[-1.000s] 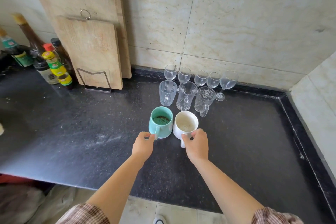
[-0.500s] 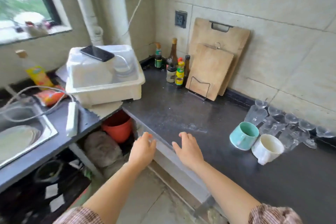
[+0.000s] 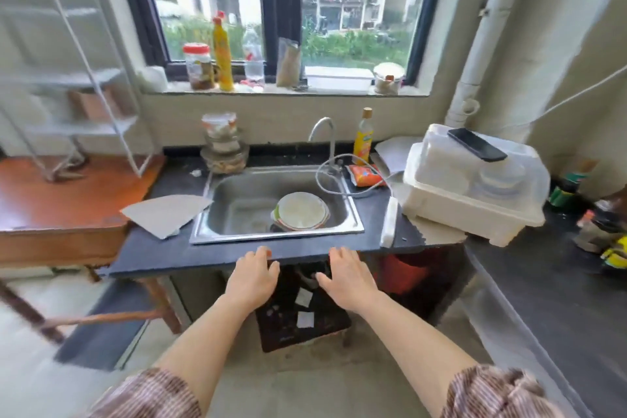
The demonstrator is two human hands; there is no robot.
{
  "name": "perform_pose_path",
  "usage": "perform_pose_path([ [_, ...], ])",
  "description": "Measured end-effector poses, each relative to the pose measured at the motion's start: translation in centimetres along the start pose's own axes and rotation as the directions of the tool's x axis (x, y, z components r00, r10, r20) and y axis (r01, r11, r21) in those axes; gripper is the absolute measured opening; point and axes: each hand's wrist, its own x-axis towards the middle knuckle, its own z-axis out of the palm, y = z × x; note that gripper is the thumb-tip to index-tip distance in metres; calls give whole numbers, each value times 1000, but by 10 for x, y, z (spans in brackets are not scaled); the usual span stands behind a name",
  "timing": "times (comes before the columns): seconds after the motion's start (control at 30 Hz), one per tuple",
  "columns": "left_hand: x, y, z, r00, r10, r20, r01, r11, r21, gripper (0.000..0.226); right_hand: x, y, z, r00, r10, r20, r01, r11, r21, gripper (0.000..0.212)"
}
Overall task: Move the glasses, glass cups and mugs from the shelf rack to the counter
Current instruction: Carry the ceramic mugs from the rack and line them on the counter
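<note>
Fingers of both my left hand (image 3: pixel 253 278) and right hand (image 3: pixel 346 276) were spread, empty; I judged a two-handed reach toward the far-left white wire shelf rack (image 3: pixel 73 78) best.

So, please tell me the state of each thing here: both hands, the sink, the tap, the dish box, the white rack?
left hand: open, empty
right hand: open, empty
sink: holds stacked dishes
tap: no water visible
dish box: lid closed, phone on top
white rack: blurred, contents unclear
</note>
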Motion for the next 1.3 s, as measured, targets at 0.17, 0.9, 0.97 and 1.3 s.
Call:
perform_pose_path([
  [0.17, 33, -78, -70, 981, -133, -139, 138, 990, 23, 31, 78, -102, 9, 975, -224, 4, 224, 975, 0, 54],
  [0.9, 254, -358, -305, 805, -463, -372, 410, 886, -215, 33, 387, -470, 50, 831, -554, 40, 555, 832, -5, 55],
  [0.97, 274, -377, -319, 806, -464, -369, 403, 885, -233, 33, 407, -493, 55, 845, -534, 44, 533, 846, 21, 54],
  [1.3, 388, -472, -390, 866, -384, -319, 296, 910, -291, 36, 497, -603, 86, 940, -333, 73, 309, 923, 231, 60],
])
